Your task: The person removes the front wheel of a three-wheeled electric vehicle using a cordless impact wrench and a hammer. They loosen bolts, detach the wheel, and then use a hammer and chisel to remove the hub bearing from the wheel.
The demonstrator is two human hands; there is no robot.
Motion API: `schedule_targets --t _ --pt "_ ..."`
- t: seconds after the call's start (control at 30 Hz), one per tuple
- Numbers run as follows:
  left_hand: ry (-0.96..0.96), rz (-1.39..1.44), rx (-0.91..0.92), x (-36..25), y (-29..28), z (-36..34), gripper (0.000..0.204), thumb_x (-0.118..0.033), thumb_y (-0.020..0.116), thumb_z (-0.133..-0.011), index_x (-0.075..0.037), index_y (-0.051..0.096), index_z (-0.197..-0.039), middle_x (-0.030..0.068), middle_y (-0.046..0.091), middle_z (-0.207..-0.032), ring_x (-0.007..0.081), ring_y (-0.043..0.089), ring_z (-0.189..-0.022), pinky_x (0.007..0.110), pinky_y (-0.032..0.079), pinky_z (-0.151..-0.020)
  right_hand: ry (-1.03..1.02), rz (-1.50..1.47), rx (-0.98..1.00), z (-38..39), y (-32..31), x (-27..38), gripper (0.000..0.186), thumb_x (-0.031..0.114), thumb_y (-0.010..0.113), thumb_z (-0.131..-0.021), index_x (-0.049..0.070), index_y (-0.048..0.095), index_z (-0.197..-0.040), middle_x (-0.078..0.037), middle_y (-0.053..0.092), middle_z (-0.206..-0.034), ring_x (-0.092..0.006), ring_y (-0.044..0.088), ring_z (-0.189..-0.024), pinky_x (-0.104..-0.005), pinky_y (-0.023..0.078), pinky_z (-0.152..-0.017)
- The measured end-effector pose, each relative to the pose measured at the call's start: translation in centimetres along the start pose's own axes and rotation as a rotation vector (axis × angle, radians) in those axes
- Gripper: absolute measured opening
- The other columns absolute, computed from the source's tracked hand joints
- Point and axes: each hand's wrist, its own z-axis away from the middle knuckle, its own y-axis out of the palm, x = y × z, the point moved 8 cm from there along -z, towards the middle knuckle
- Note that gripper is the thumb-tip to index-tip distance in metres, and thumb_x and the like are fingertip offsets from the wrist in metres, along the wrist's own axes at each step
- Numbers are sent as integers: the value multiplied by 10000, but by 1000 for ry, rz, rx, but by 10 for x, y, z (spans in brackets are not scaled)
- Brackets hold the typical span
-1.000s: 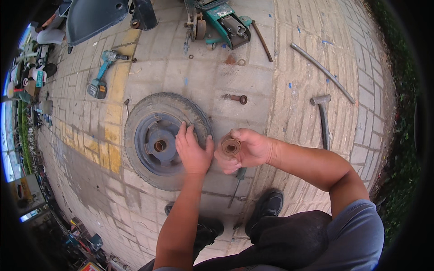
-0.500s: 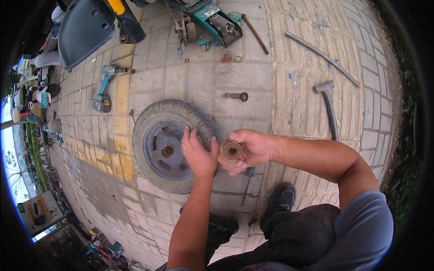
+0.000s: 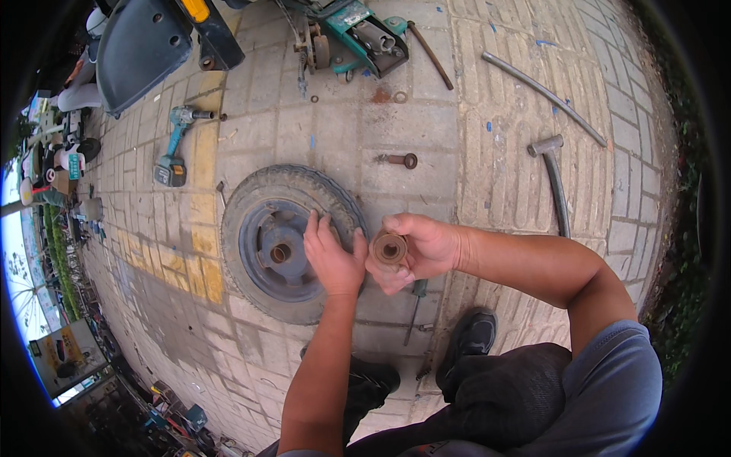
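My right hand (image 3: 420,250) is closed round a rusty round metal part with a hole through its middle, which looks like a bearing or hub sleeve (image 3: 389,250). Its ringed end faces up between thumb and fingers. Just left of it, my left hand (image 3: 333,253) is open, fingers extended above the edge of a wheel (image 3: 248,175) and holding nothing. The wheel lies flat on the paving, with a worn black tyre, a dark blue-grey rim and a rusty round hole (image 3: 280,254) at its hub. Whether the left hand touches the tyre I cannot tell.
A rusty bolt (image 3: 400,160) and a washer (image 3: 400,97) lie beyond my hands. A teal cordless impact wrench (image 3: 176,145) is left; a green floor jack (image 3: 375,42) stands at the far side. Right lie a hammer (image 3: 553,179) and metal pipe (image 3: 544,97). A screwdriver (image 3: 415,311) lies near my shoe.
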Motion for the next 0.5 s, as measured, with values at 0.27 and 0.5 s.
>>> schedule_targets --t 0.27,0.5 --pt "1 -3 9 1 1 0 609 -241 714 -723 22 480 -1220 235 429 -1344 431 435 -1182 491 337 -1001 -8 6 6 0 0 1 558 578 421 -932 80 523 -701 -32 451 -584 -132 378 -520 -287 323 -550" --pt "-31 293 -113 3 -25 -3 225 -127 580 -898 -3 631 -1078 171 592 -1152 324 512 -1110 418 376 -979 35 3 -65 -2 -2 -1 573 604 486 -875 71 520 -667 -30 454 -597 -136 383 -528 -279 315 -543"
